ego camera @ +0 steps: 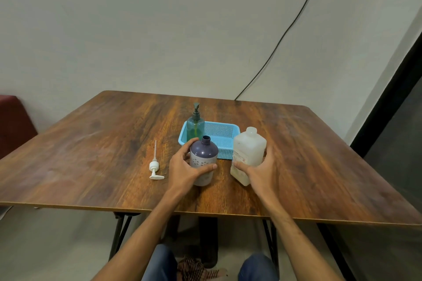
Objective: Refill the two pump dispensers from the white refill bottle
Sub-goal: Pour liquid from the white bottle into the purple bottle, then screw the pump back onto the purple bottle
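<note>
1. The purple bottle, one of the two dispensers, was found already opened. Its threaded neck was bare, and its white pump with the long thin tube was laid flat on the table, apart to the left.
2. No pouring was seen yet. The white refill bottle was kept upright on the table, near the right side of the purple bottle. Whether its wide top was capped could not be told.
3. The green dispenser was left untouched with its pump screwed on. It was placed at the left end of the blue basket, apparently inside it, but its base was hidden.
4. The task was judged to be at an early stage: both fillings and the closing of the purple bottle were still to be done.
5. The left grip, a bare hand, was wrapped around the purple bottle, with the thumb across the front. The right grip was closed around the lower part of the white refill bottle.
6. The purple bottle was round and opaque, with a pale flower-printed band. The white refill bottle was squarish, cloudy plastic. The green dispenser was see-through. The basket was made of perforated plastic, and the table of dark wood-grain board.
</note>
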A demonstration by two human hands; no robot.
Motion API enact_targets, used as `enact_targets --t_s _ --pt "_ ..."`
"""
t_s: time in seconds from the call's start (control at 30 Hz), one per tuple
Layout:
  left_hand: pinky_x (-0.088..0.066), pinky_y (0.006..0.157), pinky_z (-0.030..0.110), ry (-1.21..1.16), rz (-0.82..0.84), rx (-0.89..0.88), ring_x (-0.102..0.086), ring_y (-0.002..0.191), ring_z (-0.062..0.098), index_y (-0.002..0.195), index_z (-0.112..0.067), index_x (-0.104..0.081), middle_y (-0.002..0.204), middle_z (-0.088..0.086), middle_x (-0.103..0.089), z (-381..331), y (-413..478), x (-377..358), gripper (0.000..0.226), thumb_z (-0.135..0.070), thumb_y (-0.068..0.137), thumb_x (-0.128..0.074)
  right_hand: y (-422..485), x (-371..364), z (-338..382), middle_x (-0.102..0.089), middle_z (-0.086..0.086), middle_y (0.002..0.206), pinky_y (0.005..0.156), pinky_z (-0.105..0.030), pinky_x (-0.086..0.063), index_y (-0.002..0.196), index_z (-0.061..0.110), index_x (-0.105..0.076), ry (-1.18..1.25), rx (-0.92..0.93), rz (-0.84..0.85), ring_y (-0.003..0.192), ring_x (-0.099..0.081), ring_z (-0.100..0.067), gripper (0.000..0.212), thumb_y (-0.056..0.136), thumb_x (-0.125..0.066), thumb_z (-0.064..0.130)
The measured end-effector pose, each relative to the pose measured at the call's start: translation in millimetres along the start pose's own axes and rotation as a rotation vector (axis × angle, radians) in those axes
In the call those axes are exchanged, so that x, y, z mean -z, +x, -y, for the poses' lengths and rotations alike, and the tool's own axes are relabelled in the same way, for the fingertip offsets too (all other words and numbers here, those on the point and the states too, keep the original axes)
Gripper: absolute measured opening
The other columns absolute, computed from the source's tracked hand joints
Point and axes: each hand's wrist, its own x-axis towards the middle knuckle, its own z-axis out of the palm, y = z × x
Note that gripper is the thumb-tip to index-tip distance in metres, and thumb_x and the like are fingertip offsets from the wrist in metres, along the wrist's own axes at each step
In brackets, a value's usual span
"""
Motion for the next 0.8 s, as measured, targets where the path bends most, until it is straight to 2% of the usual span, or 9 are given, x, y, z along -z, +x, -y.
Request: enact_targets --t_s 0.17,0.23,0.33,0.5,0.67,0.8 --pt "-0.047 0.083 0.004 0.006 -0.005 0.020 -0.054 0.113 -0.014 0.135 -0.028 -0.052 0.126 -0.019 -0.059 1.6 -2.6 -2.1 0.089 -0.028 0.058 -0.095 -5.2 -4.3 -15.1 -0.051 0.015 0.120 0.078 -0.026 -0.052 0.122 0.045 -0.035 -0.103 -0.003 -0.026 0.109 -0.055 -0.010 0.091 0.055 -0.095 0.034" --pt "-0.046 0.082 0.002 0.019 -0.009 0.025 -0.053 0.111 -0.017 0.135 -0.029 -0.052 0.126 -0.020 -0.058 3.8 -2.9 -2.8 0.089 -0.024 0.058 -0.096 -5.6 -4.9 -19.2 -0.050 0.015 0.119 0.080 -0.032 -0.055 0.124 0.043 -0.035 -0.142 0.004 -0.042 0.110 -0.055 -0.012 0.091 0.054 -0.094 0.037" --pt "-0.047 0.084 0.005 0.022 -0.012 0.036 -0.055 0.112 -0.013 0.136 -0.026 -0.052 0.127 -0.016 -0.059 7.3 -3.8 -3.1 0.089 -0.021 0.058 -0.096 -7.5 -5.4 -21.4 -0.049 0.015 0.118 0.083 -0.031 -0.053 0.127 0.039 -0.036 -0.155 0.004 -0.070 0.111 -0.054 -0.010 0.091 0.057 -0.094 0.037" --pt "-0.050 0.092 0.017 0.011 0.000 0.031 -0.057 0.117 -0.001 0.136 -0.024 -0.050 0.130 -0.012 -0.058 10.1 -5.0 -0.4 0.089 -0.021 0.060 -0.095 -15.3 -6.4 -23.4 -0.045 0.014 0.123 0.092 -0.032 -0.049 0.134 0.035 -0.030 -0.152 -0.023 -0.094 0.115 -0.049 -0.008 0.094 0.064 -0.093 0.032" --pt "-0.049 0.097 0.023 0.000 0.044 0.040 -0.055 0.121 0.002 0.138 -0.028 -0.047 0.134 -0.012 -0.056 9.2 -5.8 1.8 0.091 -0.026 0.061 -0.095 -17.6 -3.3 -18.4 -0.050 0.004 0.129 0.090 -0.029 -0.047 0.136 0.026 -0.032 -0.168 -0.035 -0.092 0.113 -0.045 -0.006 0.093 0.065 -0.093 0.027" --pt "-0.050 0.099 0.025 -0.005 0.081 0.038 -0.053 0.120 -0.004 0.140 -0.033 -0.043 0.134 -0.016 -0.053 7.5 -6.1 4.2 0.098 -0.037 0.057 -0.095 -19.8 -1.1 -15.8 -0.048 0.003 0.137 0.099 -0.044 -0.051 0.142 0.026 -0.029 -0.151 -0.020 -0.081 0.122 -0.047 -0.012 0.106 0.060 -0.095 0.036"
